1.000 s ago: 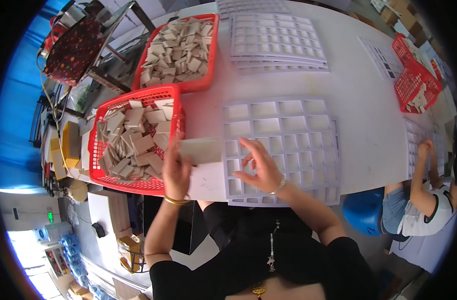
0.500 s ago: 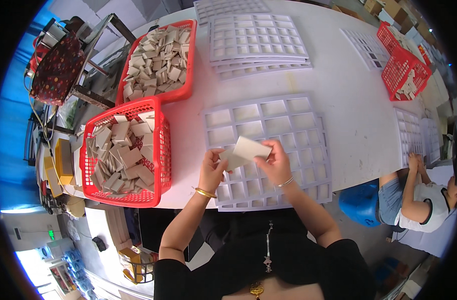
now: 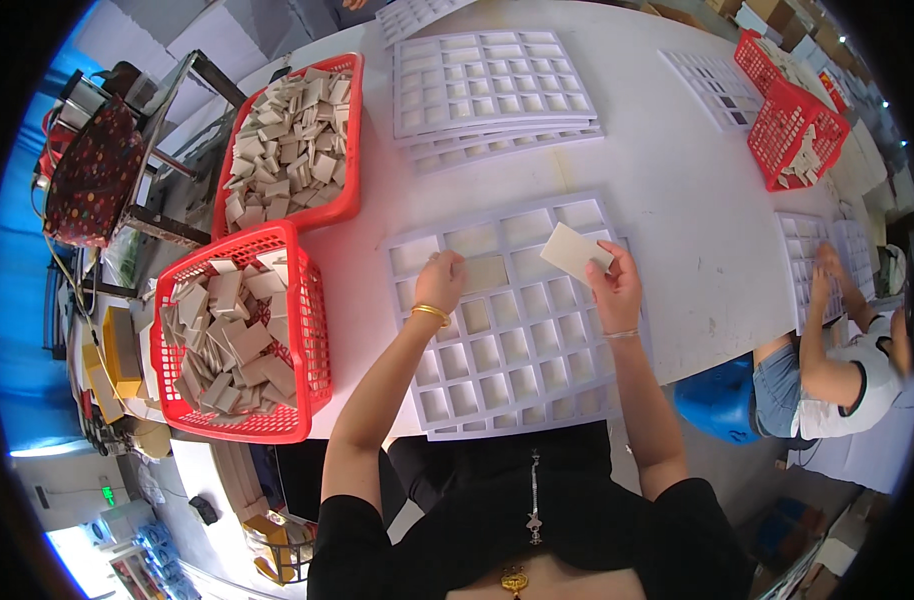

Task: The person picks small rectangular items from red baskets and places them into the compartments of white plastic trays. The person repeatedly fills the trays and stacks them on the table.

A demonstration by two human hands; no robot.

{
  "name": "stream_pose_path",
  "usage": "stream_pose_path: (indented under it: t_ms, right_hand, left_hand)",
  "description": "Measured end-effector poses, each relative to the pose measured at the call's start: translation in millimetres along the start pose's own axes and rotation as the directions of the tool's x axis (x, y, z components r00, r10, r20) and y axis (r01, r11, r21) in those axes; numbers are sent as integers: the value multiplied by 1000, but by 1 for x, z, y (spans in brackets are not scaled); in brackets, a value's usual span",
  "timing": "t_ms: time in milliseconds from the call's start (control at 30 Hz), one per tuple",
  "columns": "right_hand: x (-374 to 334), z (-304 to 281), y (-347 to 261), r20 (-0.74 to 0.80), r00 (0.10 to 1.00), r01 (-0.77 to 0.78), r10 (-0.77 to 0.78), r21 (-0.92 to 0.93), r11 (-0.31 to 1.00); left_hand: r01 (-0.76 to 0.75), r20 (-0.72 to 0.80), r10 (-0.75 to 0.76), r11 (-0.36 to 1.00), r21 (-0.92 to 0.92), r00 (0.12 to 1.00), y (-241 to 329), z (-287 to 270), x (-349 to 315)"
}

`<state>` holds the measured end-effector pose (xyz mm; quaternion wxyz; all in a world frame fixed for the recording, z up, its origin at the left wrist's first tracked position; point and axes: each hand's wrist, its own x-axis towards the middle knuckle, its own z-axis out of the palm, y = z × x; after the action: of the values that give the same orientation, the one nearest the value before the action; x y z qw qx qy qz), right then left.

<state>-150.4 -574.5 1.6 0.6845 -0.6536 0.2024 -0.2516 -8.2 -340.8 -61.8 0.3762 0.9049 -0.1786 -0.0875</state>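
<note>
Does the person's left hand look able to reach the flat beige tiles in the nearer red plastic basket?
Probably yes: the red basket is open-topped and nothing stands between it and the left hand, though that hand seems busy with a grey-beige rectangular tile.

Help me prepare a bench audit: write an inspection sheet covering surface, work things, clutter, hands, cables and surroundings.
Surface: white table, faintly marked.
Work things: gridded tray in front; two red baskets at left, holding loose tiles.
Clutter: stacked trays farther back; dotted bag at far left.
Hands: right hand pinches a pale tile above the tray; left hand is at another tile, whether gripping it unclear.
Cables: thin cable at far left, ends unclear.
Surroundings: co-worker seated at right on a blue stool.
</note>
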Motion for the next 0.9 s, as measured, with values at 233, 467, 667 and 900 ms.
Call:
stream_pose_path:
  t_ms: [233,467,667,900]
  right_hand:
    - [39,28,27,185,978,141,-95,-253,957]
    - [85,101,70,390,921,180,20,-470,864]
    - [98,125,88,451,893,309,-2,-609,730]
    - [70,147,83,586,807,557,-68,-719,415]
  left_hand:
    - [-337,13,358,867,366,934,20,-6,-28]
    - [-395,213,335,831,392,918,19,-4,-41]
    - [-400,321,278,812,425,905,23,-9,-36]
    - [-476,523,190,728,493,831,35,-19,-23]
